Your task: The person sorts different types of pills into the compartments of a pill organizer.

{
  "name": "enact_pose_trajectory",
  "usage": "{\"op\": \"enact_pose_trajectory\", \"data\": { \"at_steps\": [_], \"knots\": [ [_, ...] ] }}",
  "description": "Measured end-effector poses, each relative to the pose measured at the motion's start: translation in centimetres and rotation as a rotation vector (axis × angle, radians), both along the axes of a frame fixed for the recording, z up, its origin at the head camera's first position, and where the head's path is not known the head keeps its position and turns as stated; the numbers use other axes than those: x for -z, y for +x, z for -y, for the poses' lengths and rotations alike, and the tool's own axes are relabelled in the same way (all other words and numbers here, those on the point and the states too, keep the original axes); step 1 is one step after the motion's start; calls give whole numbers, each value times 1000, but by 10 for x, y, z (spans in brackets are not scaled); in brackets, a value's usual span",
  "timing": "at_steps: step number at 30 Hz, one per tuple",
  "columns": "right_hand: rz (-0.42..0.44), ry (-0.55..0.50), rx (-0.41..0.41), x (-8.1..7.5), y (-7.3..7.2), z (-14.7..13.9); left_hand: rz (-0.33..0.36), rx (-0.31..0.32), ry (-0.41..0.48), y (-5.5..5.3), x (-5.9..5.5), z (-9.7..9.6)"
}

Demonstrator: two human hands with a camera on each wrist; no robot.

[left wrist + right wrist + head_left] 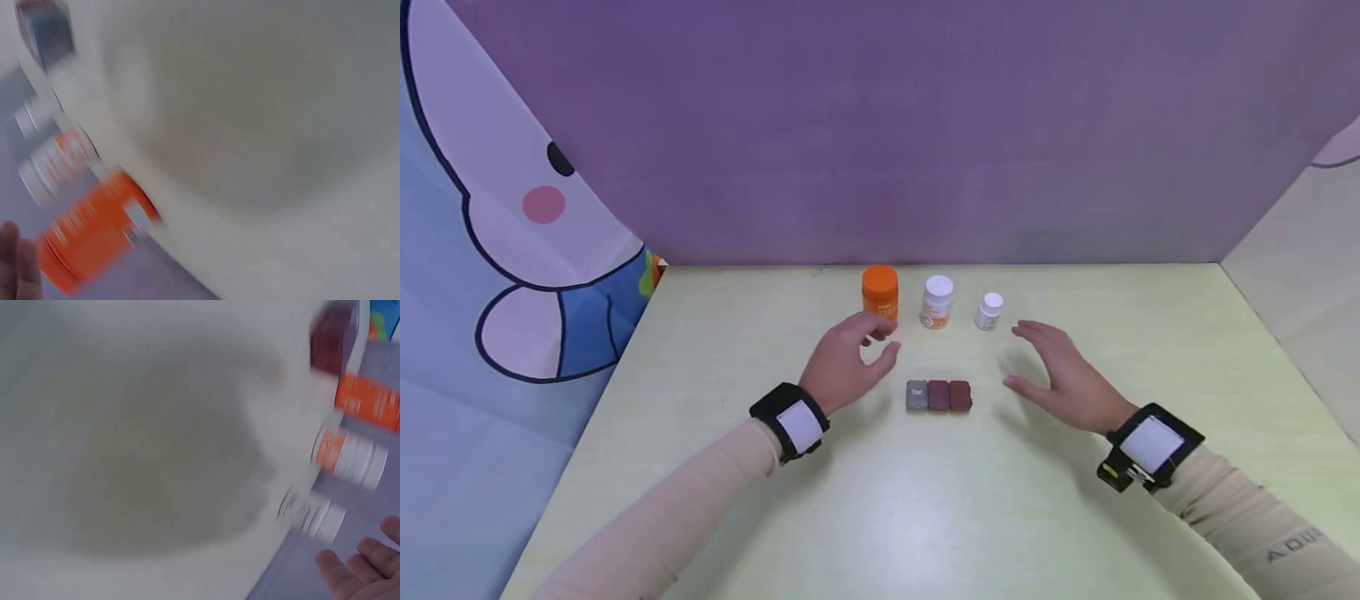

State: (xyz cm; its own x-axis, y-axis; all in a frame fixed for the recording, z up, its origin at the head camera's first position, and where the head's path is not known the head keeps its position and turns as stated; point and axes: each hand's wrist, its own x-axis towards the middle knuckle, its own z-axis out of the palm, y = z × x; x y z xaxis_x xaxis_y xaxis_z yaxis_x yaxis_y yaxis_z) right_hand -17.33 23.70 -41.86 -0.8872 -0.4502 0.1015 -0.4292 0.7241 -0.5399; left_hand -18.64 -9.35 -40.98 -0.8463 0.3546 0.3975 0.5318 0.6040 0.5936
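My left hand (853, 357) hovers over the table just in front of an orange bottle (880, 287), its fingers loosely bent and nothing held. On the other side, my right hand (1066, 372) is spread with thumb and fingers apart, near a small white bottle (989, 311). Between these two bottles stands a middle-sized white bottle (936, 302) with an orange label. A row of small blocks lies between the hands: one grey block (917, 395) and two dark red blocks (949, 395), side by side. Both wrist views are blurred; fingertips (350, 572) of the right hand appear at a corner.
The pale table (880, 517) meets a purple backdrop (925, 133) behind the bottles. At the left hangs a blue cloth (475, 467) with a cartoon figure. A whitish panel (1315, 267) borders the right side. Black straps with white patches circle both wrists.
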Motion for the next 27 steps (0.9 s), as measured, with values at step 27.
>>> {"op": "enact_pose_trajectory", "data": {
  "at_steps": [27],
  "knots": [
    [-3,100,-132,22,12,74,323,100,-328,22,21,-52]
  ]
}}
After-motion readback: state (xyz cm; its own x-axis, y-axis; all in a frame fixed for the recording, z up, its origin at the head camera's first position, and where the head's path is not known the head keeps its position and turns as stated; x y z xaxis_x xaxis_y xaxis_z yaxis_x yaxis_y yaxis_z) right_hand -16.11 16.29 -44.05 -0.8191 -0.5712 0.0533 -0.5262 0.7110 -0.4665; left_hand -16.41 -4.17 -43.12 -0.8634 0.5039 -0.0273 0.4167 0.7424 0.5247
